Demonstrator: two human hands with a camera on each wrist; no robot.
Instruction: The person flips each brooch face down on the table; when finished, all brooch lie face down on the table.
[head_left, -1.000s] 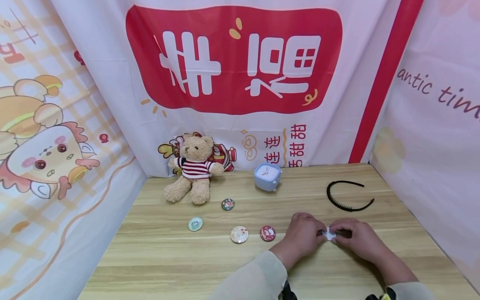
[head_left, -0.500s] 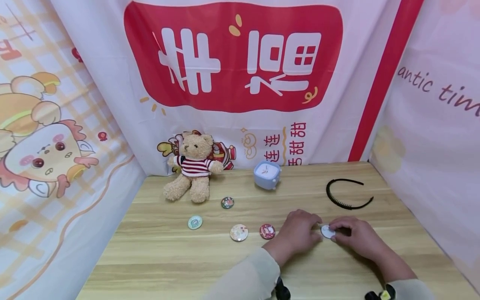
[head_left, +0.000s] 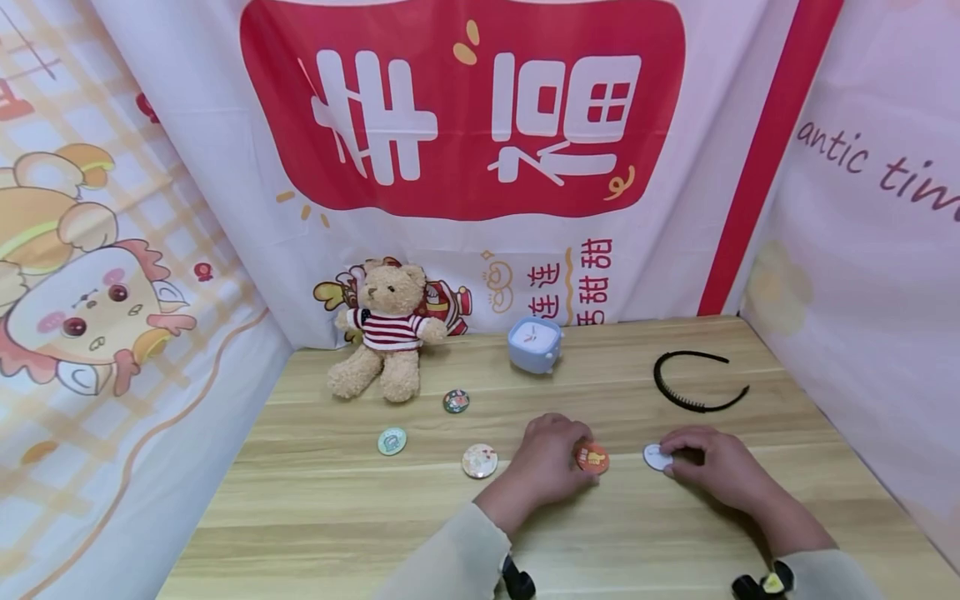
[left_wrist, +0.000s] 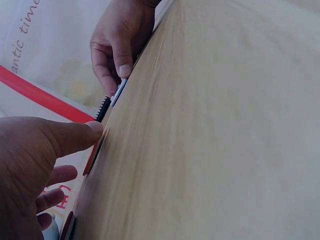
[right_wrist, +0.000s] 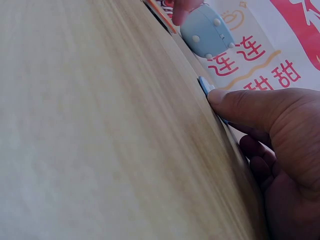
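Observation:
My left hand (head_left: 546, 460) lies around an orange round badge (head_left: 594, 457), thumb at its near edge and fingers at its far edge. In the left wrist view the left thumb (left_wrist: 82, 136) overlaps that badge's edge. My right hand (head_left: 712, 468) pinches a white round badge (head_left: 656, 457) at its right side, close above or on the table. The right wrist view has the right thumb (right_wrist: 235, 104) on this badge, seen edge-on. A dark red badge (left_wrist: 66, 227) is beside the left hand in the left wrist view; in the head view that hand covers it.
On the wooden table (head_left: 315, 517) lie a cream badge (head_left: 480, 460), a mint badge (head_left: 392, 441) and a dark badge (head_left: 456, 401). Behind them sit a teddy bear (head_left: 390, 333) and a blue clock (head_left: 535, 344). A black headband (head_left: 697, 382) lies back right.
The left hand has left the white badge and moved left, and the orange badge now shows at its fingers. The right hand still holds the white badge. The red badge is now covered.

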